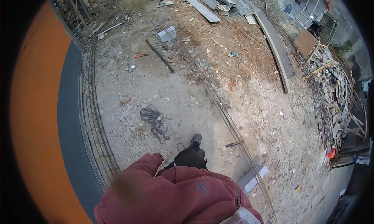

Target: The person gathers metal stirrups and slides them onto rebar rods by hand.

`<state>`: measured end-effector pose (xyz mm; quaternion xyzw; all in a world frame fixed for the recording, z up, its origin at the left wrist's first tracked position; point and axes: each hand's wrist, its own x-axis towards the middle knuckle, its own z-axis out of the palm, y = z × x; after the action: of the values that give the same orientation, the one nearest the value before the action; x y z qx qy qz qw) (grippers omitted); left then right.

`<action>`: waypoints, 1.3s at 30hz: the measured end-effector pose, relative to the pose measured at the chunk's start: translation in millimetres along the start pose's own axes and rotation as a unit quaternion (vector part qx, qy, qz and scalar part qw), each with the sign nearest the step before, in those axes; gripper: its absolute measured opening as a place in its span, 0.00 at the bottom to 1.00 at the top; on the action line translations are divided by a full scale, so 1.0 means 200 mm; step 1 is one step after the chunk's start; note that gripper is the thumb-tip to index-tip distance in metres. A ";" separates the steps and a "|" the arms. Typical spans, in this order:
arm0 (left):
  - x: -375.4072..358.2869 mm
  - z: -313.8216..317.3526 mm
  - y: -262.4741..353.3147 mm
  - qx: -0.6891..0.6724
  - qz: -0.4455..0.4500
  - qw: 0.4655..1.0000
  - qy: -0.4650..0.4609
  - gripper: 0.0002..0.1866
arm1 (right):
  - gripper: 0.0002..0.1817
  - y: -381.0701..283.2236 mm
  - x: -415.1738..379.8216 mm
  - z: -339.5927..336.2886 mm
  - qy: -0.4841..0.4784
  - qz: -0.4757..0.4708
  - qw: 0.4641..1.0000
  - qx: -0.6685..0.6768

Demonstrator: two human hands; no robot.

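Rough, pale ground (117,87) strewn with rubble spans the frame, browner toward the upper right. A tangled heap of bent dark metal (152,118) lies left of centre. Above it are red-handled pliers (141,55) and a dark stick (159,56). Long thin rods (225,116) run diagonally from upper centre to lower right, crossing two pale blocks (167,34).

Lane along the ground (117,83), steel on both sides.
I see room between the rebar cage (95,118) at the left edge and the long rods (227,118); the wire heap (154,120) obstructs it, the dark bar (159,55) lies beyond, and the rods cross the near block (247,181).
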<state>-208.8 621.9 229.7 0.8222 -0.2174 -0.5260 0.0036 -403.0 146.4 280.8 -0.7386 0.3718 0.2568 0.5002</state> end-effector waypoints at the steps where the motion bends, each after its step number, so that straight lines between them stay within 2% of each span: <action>1: -0.18 -0.14 0.13 -0.186 -0.102 0.976 0.053 0.19 | 0.28 -0.04 -0.01 0.01 -0.002 -0.007 1.000 -0.002; 3: 0.01 -0.02 0.02 -0.095 -0.001 0.995 -0.011 0.20 | 0.28 -0.13 -0.03 0.01 -0.004 -0.019 1.000 -0.007; 4: -0.11 -0.11 0.11 -0.184 -0.040 0.982 -0.005 0.21 | 0.28 -0.18 -0.03 0.01 -0.007 -0.022 1.000 -0.010; 5: 0.04 0.00 0.02 -0.153 0.016 0.988 -0.006 0.21 | 0.27 -0.24 -0.03 0.02 -0.009 -0.023 1.000 -0.012; 6: -0.04 -0.08 0.07 -0.228 -0.031 0.973 -0.020 0.22 | 0.27 -0.29 -0.03 0.03 -0.013 -0.019 1.000 -0.012; 8: 0.07 0.03 -0.09 -0.272 -0.017 0.962 0.003 0.23 | 0.27 -0.39 -0.01 0.05 -0.025 -0.011 1.000 -0.012; 11: -0.10 -0.06 -0.14 -0.353 -0.117 0.928 0.034 0.23 | 0.26 -0.50 0.06 0.08 -0.039 0.009 0.999 -0.027; 14: -0.04 -0.06 -0.33 -0.286 -0.109 0.951 0.039 0.22 | 0.26 -0.54 0.18 0.12 -0.061 0.038 0.995 -0.067; 15: -0.02 -0.02 -0.41 -0.318 -0.124 0.938 0.054 0.21 | 0.26 -0.53 0.23 0.11 -0.070 0.048 0.992 -0.088; 17: -0.01 0.03 -0.50 -0.406 -0.167 0.894 0.094 0.21 | 0.25 -0.46 0.35 0.09 -0.095 0.057 0.984 -0.143; 18: -0.03 0.01 -0.50 -0.460 -0.218 0.851 0.127 0.20 | 0.25 -0.43 0.41 0.07 -0.108 0.058 0.979 -0.165; 20: -0.04 0.03 -0.53 -0.500 -0.189 0.830 0.157 0.20 | 0.25 -0.47 0.53 0.04 -0.125 0.054 0.976 -0.169; 21: -0.03 0.02 -0.55 -0.516 -0.172 0.820 0.177 0.20 | 0.25 -0.56 0.58 0.03 -0.123 0.048 0.980 -0.151; 22: 0.00 0.02 -0.56 -0.561 -0.186 0.787 0.178 0.20 | 0.25 -0.68 0.60 0.01 -0.119 0.044 0.985 -0.116; 24: 0.06 0.06 -0.50 -0.650 -0.210 0.709 0.175 0.21 | 0.19 -1.23 0.54 0.11 -0.096 0.017 0.995 -0.027; 25: -0.09 -0.17 -0.39 -0.693 -0.207 0.667 0.179 0.21 | 0.18 -1.32 0.62 0.14 -0.111 0.015 0.993 -0.041; 26: 0.00 -0.03 -0.37 -0.719 -0.193 0.631 0.216 0.20 | 0.17 -1.40 0.70 0.15 -0.129 0.015 0.990 -0.058; 28: -0.09 -0.14 -0.18 -0.769 -0.178 0.548 0.278 0.18 | 0.18 -1.43 0.84 0.10 -0.178 0.020 0.972 -0.151; 30: -0.17 -0.18 -0.02 -0.667 -0.211 0.665 0.259 0.16 | 0.20 -1.33 1.08 0.13 -0.227 0.016 0.937 -0.266; 31: -0.17 -0.11 0.04 -0.613 -0.220 0.709 0.270 0.13 | 0.20 -1.17 1.25 0.10 -0.218 -0.018 0.887 -0.407; 32: -0.18 -0.07 0.05 -0.641 -0.234 0.675 0.279 0.12 | 0.19 -1.20 1.25 0.11 -0.219 -0.079 0.843 -0.485; 34: -0.17 0.00 0.06 -0.698 -0.256 0.597 0.302 0.11 | 0.20 -1.13 1.35 0.14 -0.216 -0.037 0.809 -0.545; 36: -0.15 -0.01 0.06 -0.740 -0.286 0.518 0.320 0.10 | 0.21 -1.11 1.39 0.20 -0.250 -0.028 0.816 -0.521; 38: -0.10 -0.06 -0.06 -0.766 -0.311 0.447 0.340 0.10 | 0.23 -1.16 1.44 0.41 -0.274 -0.032 0.820 -0.502; 39: -0.03 -0.08 -0.11 -0.802 -0.288 0.394 0.344 0.10 | 0.24 -1.20 1.47 0.51 -0.281 -0.037 0.817 -0.502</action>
<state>-190.0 641.5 237.0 0.5645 0.5741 -0.0998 0.5846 -37.2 208.9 153.5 -0.7962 0.0073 0.5856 0.1520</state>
